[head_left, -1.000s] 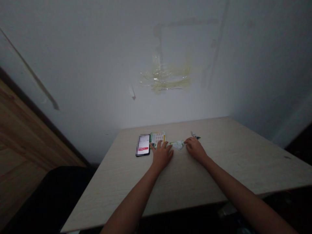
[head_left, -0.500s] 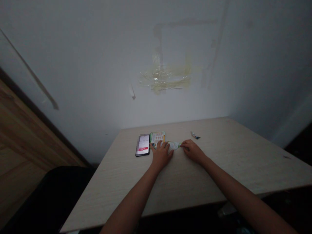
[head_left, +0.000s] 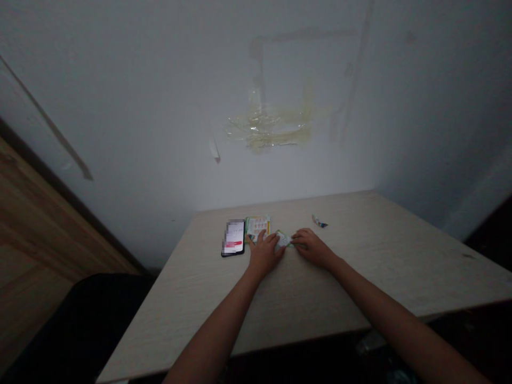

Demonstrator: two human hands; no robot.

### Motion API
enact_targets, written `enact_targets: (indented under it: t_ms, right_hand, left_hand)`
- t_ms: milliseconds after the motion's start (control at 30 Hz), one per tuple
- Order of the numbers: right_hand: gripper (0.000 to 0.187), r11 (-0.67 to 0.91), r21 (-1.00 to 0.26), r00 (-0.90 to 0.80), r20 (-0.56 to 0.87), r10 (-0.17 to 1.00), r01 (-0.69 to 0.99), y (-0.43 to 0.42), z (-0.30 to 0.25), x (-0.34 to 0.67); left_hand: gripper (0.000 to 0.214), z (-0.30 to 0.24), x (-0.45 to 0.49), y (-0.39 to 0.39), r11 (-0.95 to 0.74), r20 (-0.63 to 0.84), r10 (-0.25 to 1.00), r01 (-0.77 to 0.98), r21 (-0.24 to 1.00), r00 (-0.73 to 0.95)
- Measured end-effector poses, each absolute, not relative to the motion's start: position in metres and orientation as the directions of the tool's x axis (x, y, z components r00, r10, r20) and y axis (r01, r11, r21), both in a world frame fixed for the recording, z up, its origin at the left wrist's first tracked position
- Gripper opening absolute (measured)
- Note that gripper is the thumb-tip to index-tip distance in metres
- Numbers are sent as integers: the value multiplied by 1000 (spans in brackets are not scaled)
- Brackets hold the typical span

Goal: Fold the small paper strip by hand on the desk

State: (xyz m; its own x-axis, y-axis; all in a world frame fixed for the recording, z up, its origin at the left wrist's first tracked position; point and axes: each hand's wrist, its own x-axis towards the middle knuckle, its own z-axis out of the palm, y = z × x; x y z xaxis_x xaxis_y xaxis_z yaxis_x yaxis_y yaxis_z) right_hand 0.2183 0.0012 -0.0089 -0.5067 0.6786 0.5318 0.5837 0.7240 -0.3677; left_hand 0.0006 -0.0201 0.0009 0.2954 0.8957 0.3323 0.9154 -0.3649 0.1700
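Observation:
My left hand (head_left: 264, 256) lies with its fingers spread on a small printed paper piece (head_left: 282, 238), white with green edges. The fingers of my right hand (head_left: 314, 248) are closed on the right end of that piece, close to the tabletop. Behind my left fingertips sits a colourful printed card or booklet (head_left: 259, 223), its lower part covered by the hand. I cannot tell whether the card and the paper piece are joined. A phone (head_left: 235, 237) with a lit screen rests just left of the card.
A small crumpled scrap (head_left: 319, 221) lies beyond my right hand on the pale wooden table (head_left: 312, 298). The wall (head_left: 160, 133) rises behind the far edge, with patches of clear tape (head_left: 276, 130) on it. A dark shape (head_left: 88, 320) stands at the table's left side.
My right hand has moved slightly left, nearer my left hand. The paper piece now shows a shorter, more angular outline between the hands. My left hand stays nearly in place.

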Motion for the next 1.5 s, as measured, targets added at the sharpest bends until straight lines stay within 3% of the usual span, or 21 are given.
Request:
enact_targets:
  t_ms: [167,367,567,867,1167,1500]
  right_hand:
    - [24,748,-318,-539,538,648,582,-3,-7,214]
    - [22,783,-350,-578,534,618,514,-6,-4,213]
    - [39,722,-315,-531,511,676,615,1,-14,216]
    - [26,741,-284,-551,521,652,608,0,-9,217]
    - [33,638,-314,-392,577,716,703,10,-20,225]
    - [29,711,-310,-507,528,681,631,7,-14,227]
  left_hand:
    - [37,0,1,-20,-384,359,880,910,156,310]
    - [38,-2,0,-19,-394,339,887,898,197,315]
    - [37,-1,0,-17,-367,305,905,906,210,296]
    - [37,-2,0,-17,-309,322,918,925,223,229]
    - [35,-4,-1,-17,-317,299,920,928,194,252]
    - [38,-4,-2,-13,-288,322,922,936,205,213]
